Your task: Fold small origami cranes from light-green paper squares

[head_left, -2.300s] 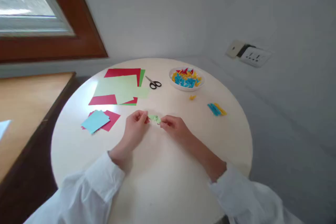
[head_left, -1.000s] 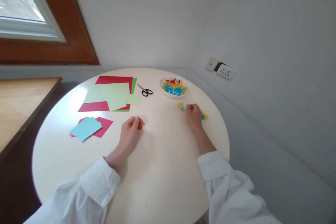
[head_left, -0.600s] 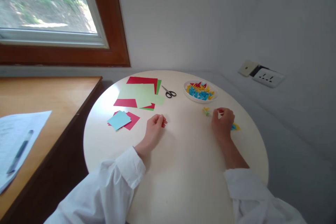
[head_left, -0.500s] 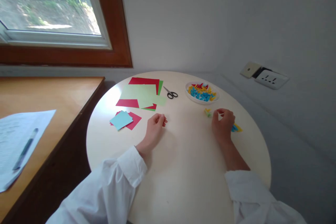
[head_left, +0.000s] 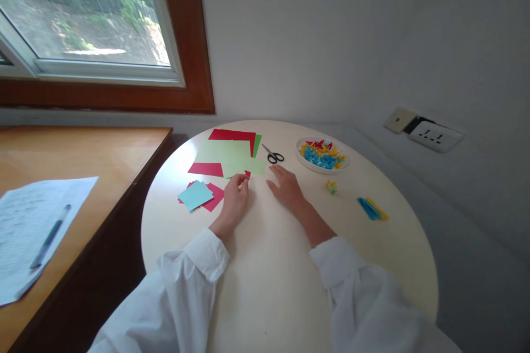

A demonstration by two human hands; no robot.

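Beside green paper (head_left: 232,155), scissors (head_left: 274,154) beyond, right hand (head_left: 287,187) spread, left hand (head_left: 232,200) curled, grip unclear

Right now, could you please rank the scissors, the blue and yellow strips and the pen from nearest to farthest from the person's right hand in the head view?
1. Scissors: just beyond the right hand.
2. Blue and yellow strips: toward the round table's right edge.
3. Pen: far left, on the paper on the wooden desk.

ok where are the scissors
In the head view, the scissors lie on the table just beyond the right hand, paper sheets to their left, the white dish to their right.
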